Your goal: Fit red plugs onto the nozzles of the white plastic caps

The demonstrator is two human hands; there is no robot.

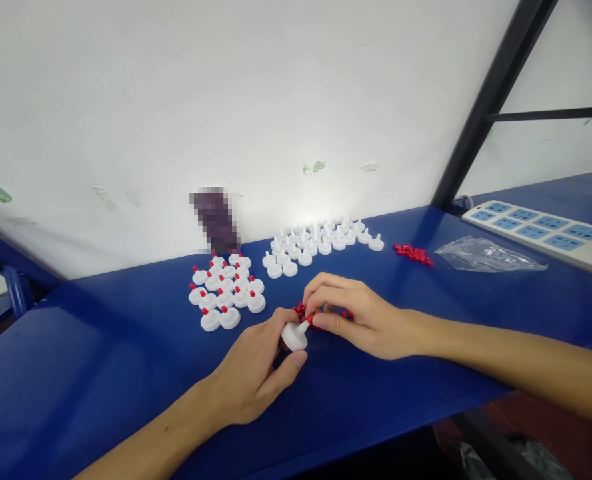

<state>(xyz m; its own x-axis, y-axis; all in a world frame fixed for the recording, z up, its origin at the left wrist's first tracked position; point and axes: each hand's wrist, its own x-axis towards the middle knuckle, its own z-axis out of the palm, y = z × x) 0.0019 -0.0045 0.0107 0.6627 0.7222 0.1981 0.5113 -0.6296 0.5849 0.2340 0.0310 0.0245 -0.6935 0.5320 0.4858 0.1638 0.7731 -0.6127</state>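
White cap [295, 337] clamped between left hand [249, 373] thumb and fingers, red tip [310, 319] pinched by right hand [369, 320], back from front edge of worktop [126, 333].

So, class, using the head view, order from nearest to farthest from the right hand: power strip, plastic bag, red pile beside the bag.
From the right hand:
1. Red pile: beyond it, rightward.
2. Plastic bag: right of the pile.
3. Power strip: farthest right, beyond the bag.
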